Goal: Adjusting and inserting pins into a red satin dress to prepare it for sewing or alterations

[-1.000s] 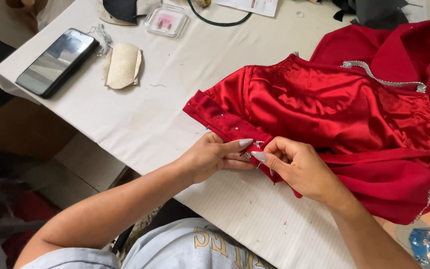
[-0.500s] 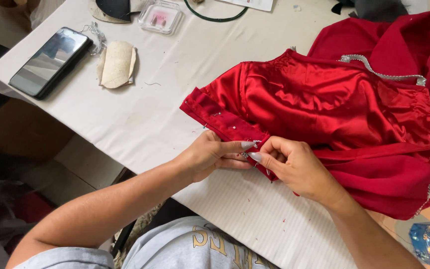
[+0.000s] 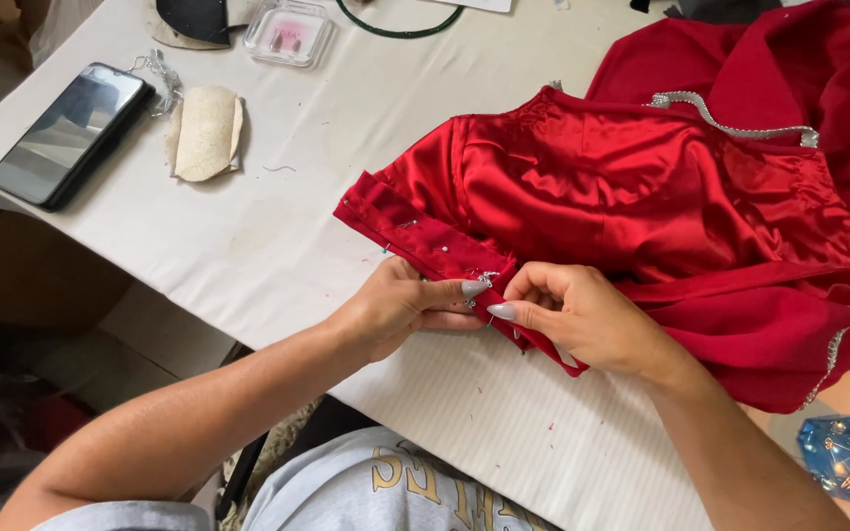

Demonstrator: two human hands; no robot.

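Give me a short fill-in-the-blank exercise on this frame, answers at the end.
1. Both hands, left hand and right hand, pinch the edge of a ____ garment.
2. The phone lies screen ____.
3. Beside the phone lies a beige ____.
Answers: red; up; pad

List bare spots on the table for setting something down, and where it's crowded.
Free: the table between the beige pad, the phone and the red garment; also the near strip below the right hand. Crowded: the far edge around the clear box, and everything under the garment.
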